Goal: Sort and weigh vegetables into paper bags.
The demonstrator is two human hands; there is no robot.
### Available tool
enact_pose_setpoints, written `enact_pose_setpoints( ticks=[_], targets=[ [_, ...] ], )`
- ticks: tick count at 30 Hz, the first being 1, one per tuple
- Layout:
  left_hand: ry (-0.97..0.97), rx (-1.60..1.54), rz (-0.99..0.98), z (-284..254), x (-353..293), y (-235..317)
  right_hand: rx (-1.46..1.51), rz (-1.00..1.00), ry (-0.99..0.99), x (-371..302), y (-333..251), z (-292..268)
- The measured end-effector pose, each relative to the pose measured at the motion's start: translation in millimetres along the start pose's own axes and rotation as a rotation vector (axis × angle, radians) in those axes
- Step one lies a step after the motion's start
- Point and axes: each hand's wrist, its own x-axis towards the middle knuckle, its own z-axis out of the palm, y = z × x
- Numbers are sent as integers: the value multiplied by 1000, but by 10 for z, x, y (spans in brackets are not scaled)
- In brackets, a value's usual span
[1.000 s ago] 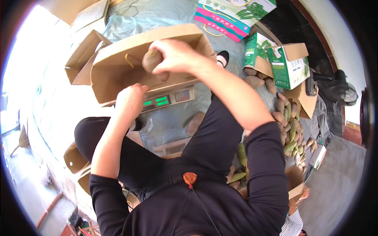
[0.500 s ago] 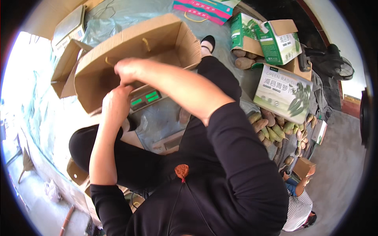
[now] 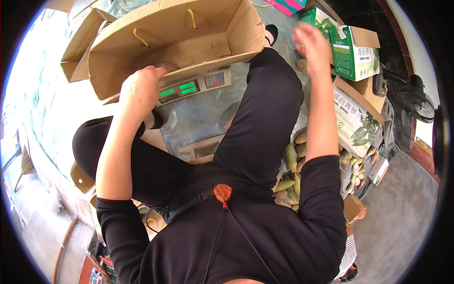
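A long open cardboard box (image 3: 189, 47) with yellow rope handles stands in front of me, over a scale (image 3: 218, 79) with green lit displays. My left hand (image 3: 142, 87) is at the box's near wall, its fingers bent over the edge into the box. Just past its fingertips a brownish, rounded radish (image 3: 167, 66) lies partly hidden; whether the fingers touch it is unclear. My right hand (image 3: 311, 45) is raised at the right, somewhat blurred, fingers apart and holding nothing. It is nearest to the green and white printed cartons (image 3: 344, 57).
Green and brown radishes (image 3: 295, 182) lie in a pile right of my legs. A white printed carton (image 3: 352, 120) sits above them, with a black fan (image 3: 418, 97) beyond. Another open box (image 3: 78, 59) stands at left. Clear plastic sheeting (image 3: 194, 118) covers the floor.
My right hand has left the box and swung right toward the cartons. My left hand stays by the near wall, slightly higher in view. The scale's keypad now shows.
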Motion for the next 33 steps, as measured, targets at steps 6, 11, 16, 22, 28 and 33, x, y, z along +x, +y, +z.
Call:
enact_pose_setpoints(
  ticks=[6,11,16,22,28,33],
  targets=[
    [-11,-3,-47,8,7,18,-446,206,-4,-786,1564,-370],
    [-54,-39,-84,-39,46,82,-413,202,29,-1060,1742,-345],
    [-68,-43,-101,-61,13,84,-373,192,46,-1165,1910,-280],
    [-24,-69,-53,-34,18,53,-336,201,78,-1251,2089,-259],
    [-70,-61,-46,-69,31,64,-310,204,124,-1232,2187,-297],
    [-32,-54,-30,-15,18,12,-293,185,152,-1147,2172,-334]
  ],
)
